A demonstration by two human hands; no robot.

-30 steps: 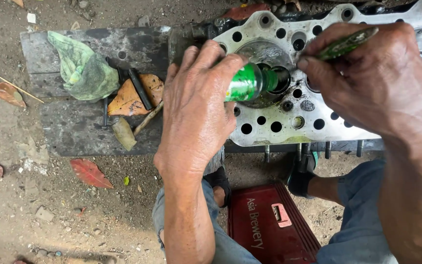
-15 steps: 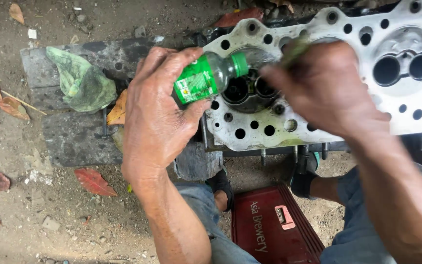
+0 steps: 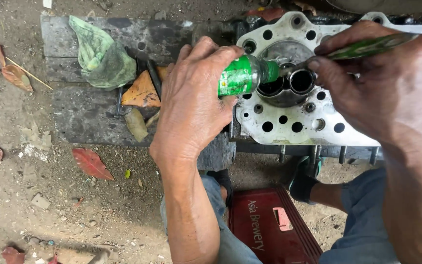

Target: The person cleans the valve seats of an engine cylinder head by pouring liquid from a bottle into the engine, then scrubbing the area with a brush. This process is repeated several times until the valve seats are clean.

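The left hand (image 3: pixel 191 102) is clamping a small green bottle (image 3: pixel 242 76) on its side, with the neck pointing at the round recess in the metal engine head (image 3: pixel 308 122). The right hand (image 3: pixel 377 88) is gripping a thin green-handled tool (image 3: pixel 367 47), whose tip is reaching toward the two round openings (image 3: pixel 289 83) inside that recess. The bottle is lying just over the left edge of the engine head. Judging from the frame, the work at this recess is in progress: the bottle is tipped, but no liquid can be made out. Left of the engine head, a green rag (image 3: pixel 101 54) is lying on a dark slab (image 3: pixel 84 112). Below the engine head, a red crate (image 3: pixel 269 225) is sitting on the ground.
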